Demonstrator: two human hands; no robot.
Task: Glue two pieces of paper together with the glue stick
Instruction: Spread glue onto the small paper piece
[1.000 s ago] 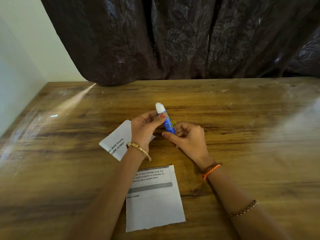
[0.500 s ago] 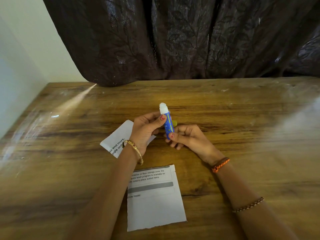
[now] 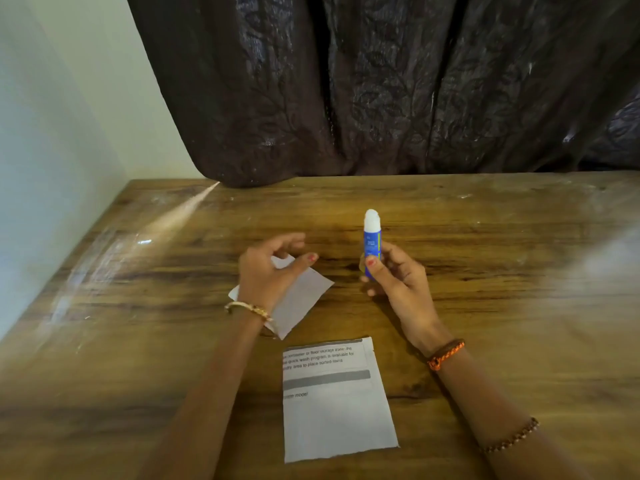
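My right hand (image 3: 398, 282) holds a blue glue stick (image 3: 372, 239) upright, its white glue tip bare and pointing up. My left hand (image 3: 266, 271) hovers with fingers spread over a small white paper (image 3: 301, 303) that lies tilted on the wooden table (image 3: 502, 271); whether the fingers touch the paper I cannot tell. A larger printed paper (image 3: 336, 403) lies flat near the table's front, between my forearms.
A dark patterned curtain (image 3: 381, 91) hangs along the table's far edge. A pale wall (image 3: 52, 133) runs along the left side. The glue stick's cap does not show.
My left hand let go of the glue stick and moved left over the small paper. My right hand now holds the stick alone, shifted right and upright.
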